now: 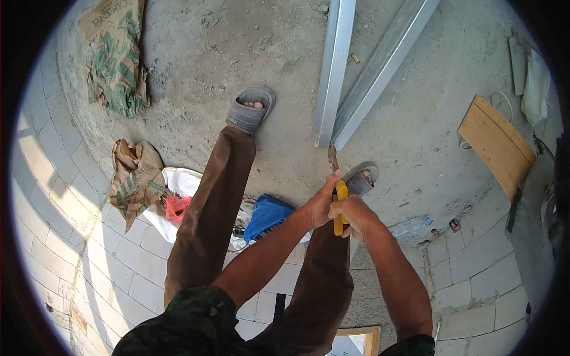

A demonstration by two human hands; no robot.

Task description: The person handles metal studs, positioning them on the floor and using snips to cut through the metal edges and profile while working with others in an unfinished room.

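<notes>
My left hand point(320, 204) and my right hand point(354, 213) are both closed around the yellow handles of a pair of tin snips point(340, 199). The brownish jaws point away from me and touch the near end of a galvanized metal channel point(380, 70). A second metal channel point(335, 65) lies beside it, and their near ends meet in a narrow V. How far apart the jaws are is too small to tell.
My sandalled feet stand either side on dusty concrete. A crumpled paper sack point(119, 65) lies far left, another point(136, 178) nearer. A blue bag point(267, 216) sits between my legs. At right are a wooden board point(497, 142) and a plastic bottle point(409, 227) by the block wall.
</notes>
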